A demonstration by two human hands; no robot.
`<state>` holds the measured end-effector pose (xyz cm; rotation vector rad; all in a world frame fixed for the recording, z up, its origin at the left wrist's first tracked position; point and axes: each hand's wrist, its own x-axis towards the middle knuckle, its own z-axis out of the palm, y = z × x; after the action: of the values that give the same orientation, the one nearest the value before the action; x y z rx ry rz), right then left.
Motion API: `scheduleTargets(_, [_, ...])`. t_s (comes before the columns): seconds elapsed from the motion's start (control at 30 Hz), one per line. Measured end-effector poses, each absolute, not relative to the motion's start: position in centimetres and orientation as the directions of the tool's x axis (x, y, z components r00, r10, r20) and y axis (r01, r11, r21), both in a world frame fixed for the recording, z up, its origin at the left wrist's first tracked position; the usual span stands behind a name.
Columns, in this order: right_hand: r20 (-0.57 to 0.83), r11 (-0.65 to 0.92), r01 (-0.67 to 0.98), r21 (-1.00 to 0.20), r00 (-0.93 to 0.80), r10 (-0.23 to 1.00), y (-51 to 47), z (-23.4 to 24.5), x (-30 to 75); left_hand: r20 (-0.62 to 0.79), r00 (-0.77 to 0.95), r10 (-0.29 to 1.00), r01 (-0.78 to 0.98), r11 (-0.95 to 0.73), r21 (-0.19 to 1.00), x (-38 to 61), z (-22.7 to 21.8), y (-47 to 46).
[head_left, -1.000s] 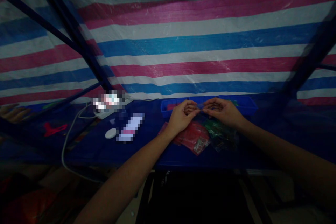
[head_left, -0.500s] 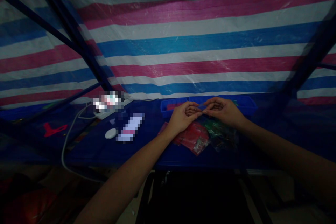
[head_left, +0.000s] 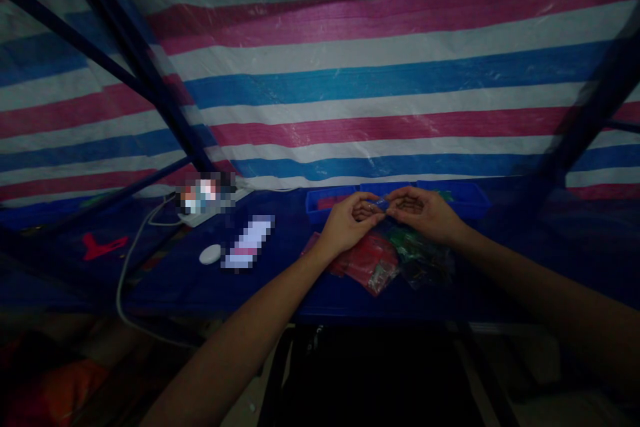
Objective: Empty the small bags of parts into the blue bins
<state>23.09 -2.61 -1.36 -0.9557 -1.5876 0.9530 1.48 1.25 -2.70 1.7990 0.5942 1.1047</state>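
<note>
Bench (head_left: pixel 280 297), dark blue, smooth-topped, front edge toward the person. Items as follows.

Left hand (head_left: pixel 350 220), bare: above the bench's middle, fingers curled, thumb and fingertips pinching the small piece of clear, bluish plastic film (head_left: pixel 381 203). Right hand (head_left: pixel 425 213), bare: facing the left, fingers bent, thumb and fingertips pinching the same film from its other side. Film: between the two sets of fingertips, just in front of the rear-edge trays; its contents too small to tell.

Red packets in clear plastic (head_left: pixel 370 257), overlapping: below the left hand, near the bench's front edge. Green and dark packets in clear plastic (head_left: pixel 420 257): touching the red ones, below the right hand; outlines dim.

Blue plastic trays (head_left: pixel 475 197), shallow, rectangular, in a row: along the rear edge, partly hidden by the hands; flat red pieces (head_left: pixel 333 201) in the leftmost.

Bright, pixelated rectangle (head_left: pixel 250 241): toward the bench's left edge. White round disc (head_left: pixel 211 254): just beside it, on the left. White power strip (head_left: pixel 217 208), partly pixelated: at the rear left corner.
</note>
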Motion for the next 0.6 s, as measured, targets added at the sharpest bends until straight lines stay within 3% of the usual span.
scheduleTargets(0.17, [0.358,0.384,0.153,-0.910,-0.172,0.918,-2.63,-1.27,23.14,0.430,0.463,0.775,-0.074,-0.449,0.890,1.46,-2.64,1.36])
scheduleTargets(0.4, [0.422,0.444,0.184,-0.877,-0.149,0.894,-2.22,-1.84,23.17,0.445,0.451,0.774,0.056,-0.522,0.851,1.08,-2.73,1.53])
scheduleTargets(0.6, [0.567,0.576,0.387,-0.720,-0.150,0.810,-2.98,-1.47,23.19,0.398,0.509,0.764,0.099,-0.511,0.854,1.01,-2.54,1.24])
